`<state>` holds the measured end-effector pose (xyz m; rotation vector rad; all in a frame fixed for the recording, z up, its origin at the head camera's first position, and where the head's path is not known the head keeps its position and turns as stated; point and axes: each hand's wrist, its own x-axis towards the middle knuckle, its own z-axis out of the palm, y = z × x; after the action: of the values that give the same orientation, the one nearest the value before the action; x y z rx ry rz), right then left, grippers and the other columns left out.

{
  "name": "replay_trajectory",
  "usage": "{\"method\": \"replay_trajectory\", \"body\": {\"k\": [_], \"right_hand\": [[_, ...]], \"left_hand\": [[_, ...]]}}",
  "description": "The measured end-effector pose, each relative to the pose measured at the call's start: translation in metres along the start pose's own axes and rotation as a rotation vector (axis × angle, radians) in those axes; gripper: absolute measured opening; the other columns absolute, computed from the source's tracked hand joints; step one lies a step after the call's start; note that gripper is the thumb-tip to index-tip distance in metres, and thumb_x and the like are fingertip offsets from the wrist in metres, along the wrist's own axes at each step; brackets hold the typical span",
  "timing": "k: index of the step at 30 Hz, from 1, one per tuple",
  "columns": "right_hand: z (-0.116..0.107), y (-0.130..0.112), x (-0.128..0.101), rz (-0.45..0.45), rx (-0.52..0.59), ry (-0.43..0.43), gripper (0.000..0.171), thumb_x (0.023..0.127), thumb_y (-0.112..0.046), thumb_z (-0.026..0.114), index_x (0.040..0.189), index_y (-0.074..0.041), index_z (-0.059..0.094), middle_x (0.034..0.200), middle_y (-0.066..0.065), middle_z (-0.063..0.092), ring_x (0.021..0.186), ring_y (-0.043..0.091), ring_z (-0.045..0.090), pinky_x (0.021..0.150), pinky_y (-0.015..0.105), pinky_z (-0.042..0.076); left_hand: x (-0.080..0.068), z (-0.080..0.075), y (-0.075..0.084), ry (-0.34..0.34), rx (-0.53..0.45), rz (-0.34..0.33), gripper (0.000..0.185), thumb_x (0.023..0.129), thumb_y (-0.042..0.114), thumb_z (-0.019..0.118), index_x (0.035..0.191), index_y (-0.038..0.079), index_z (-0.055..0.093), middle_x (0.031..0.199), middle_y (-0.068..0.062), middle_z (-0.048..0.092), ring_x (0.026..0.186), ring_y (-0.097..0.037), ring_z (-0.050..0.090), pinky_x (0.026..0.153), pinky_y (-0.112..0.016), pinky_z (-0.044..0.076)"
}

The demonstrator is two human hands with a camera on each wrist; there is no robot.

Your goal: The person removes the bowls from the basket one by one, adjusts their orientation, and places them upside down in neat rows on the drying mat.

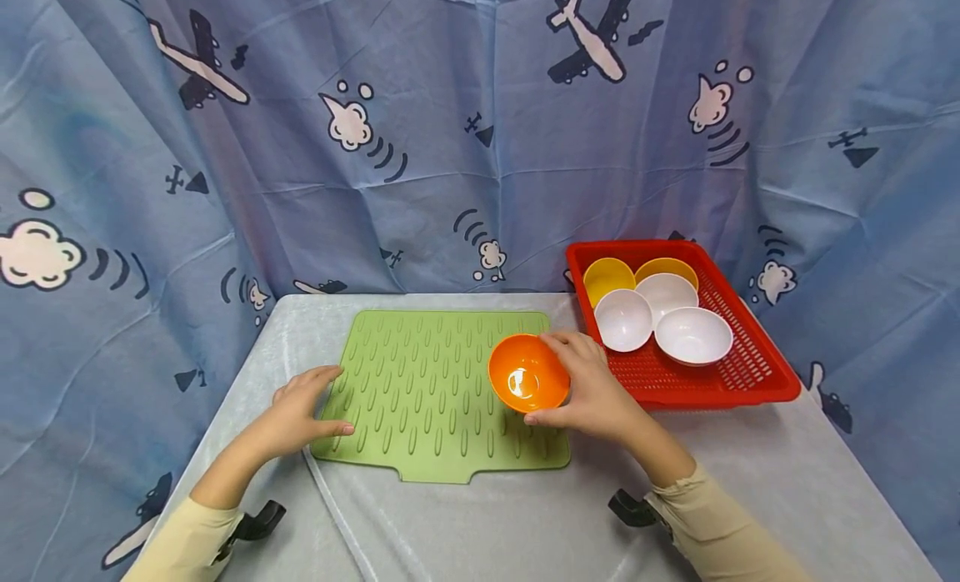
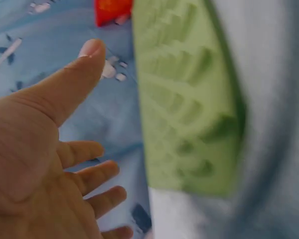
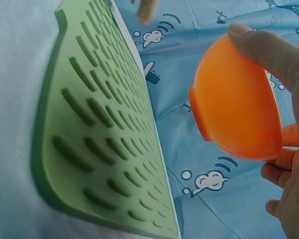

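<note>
My right hand (image 1: 592, 390) grips an orange bowl (image 1: 527, 373) by its rim, tilted so the inside faces me, just above the right part of a green ridged mat (image 1: 420, 398). In the right wrist view the orange bowl (image 3: 236, 107) shows its underside, with the thumb over its top and the mat (image 3: 99, 134) beside it. My left hand (image 1: 303, 403) lies with straight fingers on the mat's left edge. The left wrist view shows that open hand (image 2: 55, 149) beside the mat (image 2: 189, 109).
A red slotted tray (image 1: 750, 373) stands at the table's right rear, holding two yellow bowls (image 1: 607, 278) and three white bowls (image 1: 693, 335). The table (image 1: 525, 524) has a grey cover. A blue curtain with planes and clouds (image 1: 450, 132) hangs close behind.
</note>
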<state>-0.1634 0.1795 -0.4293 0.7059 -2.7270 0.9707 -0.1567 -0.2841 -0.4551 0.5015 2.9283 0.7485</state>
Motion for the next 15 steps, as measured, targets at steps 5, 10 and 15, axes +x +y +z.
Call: {"method": "replay_trajectory", "body": {"k": [5, 10, 15], "right_hand": [[0.012, -0.001, -0.002, -0.037, 0.0, 0.002, 0.113, 0.058, -0.055, 0.096, 0.151, -0.011, 0.048, 0.147, 0.01, 0.046, 0.138, 0.032, 0.036, 0.11, 0.059, 0.031], [0.019, -0.001, -0.003, -0.054, -0.002, 0.009, 0.116, 0.059, -0.056, 0.095, 0.153, -0.009, 0.046, 0.149, 0.012, 0.044, 0.14, 0.033, 0.036, 0.112, 0.063, 0.029], [0.025, -0.003, -0.003, -0.085, 0.015, 0.036, 0.117, 0.058, -0.055, 0.097, 0.153, -0.01, 0.045, 0.15, 0.011, 0.044, 0.141, 0.031, 0.036, 0.113, 0.064, 0.028]], "left_hand": [[0.012, -0.007, 0.03, 0.005, -0.107, 0.057, 0.096, 0.083, 0.045, 0.084, 0.157, 0.005, 0.037, 0.16, -0.02, 0.039, 0.147, -0.046, 0.03, 0.115, -0.067, 0.029], [0.027, -0.002, 0.062, 0.017, -0.206, 0.103, 0.089, 0.085, 0.041, 0.083, 0.157, 0.012, 0.039, 0.16, -0.014, 0.04, 0.148, -0.042, 0.033, 0.116, -0.065, 0.03], [0.039, 0.014, 0.087, 0.022, -0.318, 0.12, 0.086, 0.085, 0.042, 0.083, 0.156, 0.018, 0.042, 0.161, -0.009, 0.041, 0.148, -0.039, 0.036, 0.116, -0.064, 0.031]]}}
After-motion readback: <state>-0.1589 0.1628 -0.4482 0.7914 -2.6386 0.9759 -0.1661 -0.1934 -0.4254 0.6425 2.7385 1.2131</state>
